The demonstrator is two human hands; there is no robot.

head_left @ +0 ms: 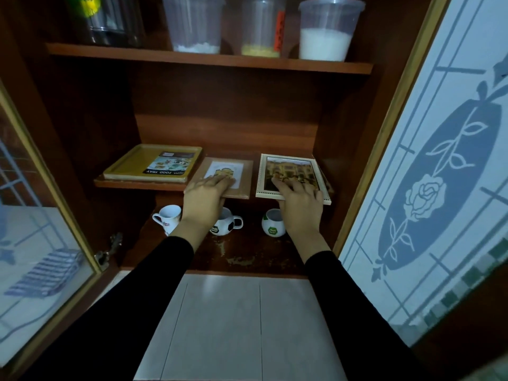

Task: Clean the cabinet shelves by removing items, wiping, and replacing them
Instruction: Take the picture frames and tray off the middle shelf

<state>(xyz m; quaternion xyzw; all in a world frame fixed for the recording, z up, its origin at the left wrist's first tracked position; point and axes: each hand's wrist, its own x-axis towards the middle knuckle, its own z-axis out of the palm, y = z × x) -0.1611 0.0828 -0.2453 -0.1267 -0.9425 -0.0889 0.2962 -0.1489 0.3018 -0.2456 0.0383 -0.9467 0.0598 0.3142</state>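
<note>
Two frames lie flat on the middle shelf, near edges jutting past its lip, probably so they slide in or out easily. The left hand rests on the brown frame and the right hand on the white frame, fingers stretched flat on top; thumbs underneath, I cannot tell. A yellow food tray lies alongside; three mugs stand below.

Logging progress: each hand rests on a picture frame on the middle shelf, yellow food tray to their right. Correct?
Not quite: the head view shows the yellow food tray left of the frames. The left hand rests on the brown frame, the right hand on the white frame.
</note>
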